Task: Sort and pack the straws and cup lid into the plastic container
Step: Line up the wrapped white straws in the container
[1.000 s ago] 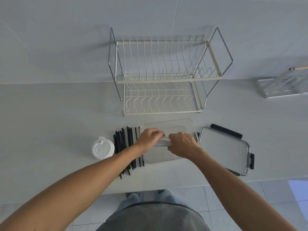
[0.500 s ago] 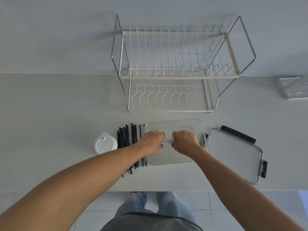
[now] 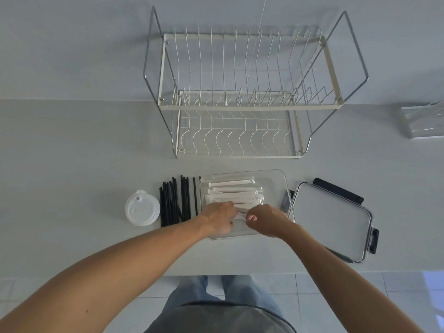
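Observation:
A clear plastic container [image 3: 280,179] lies on the counter in front of me. Several white wrapped straws [image 3: 231,192] lie side by side across its left half. My left hand [image 3: 219,219] and my right hand [image 3: 265,221] are over the container's near edge, fingers pinched on the ends of one white straw [image 3: 241,215] between them. Several black straws [image 3: 176,201] lie in a row just left of the container. A white cup lid [image 3: 142,207] rests flat further left.
The container's clear lid [image 3: 330,219] with black clips lies to the right. A two-tier wire dish rack [image 3: 240,92] stands behind the container against the wall. A clear acrylic stand [image 3: 424,121] is at the far right. The counter edge runs below my forearms.
My hands have drawn back toward the container's near edge, uncovering the white straws laid inside. The camera has tilted closer to the counter.

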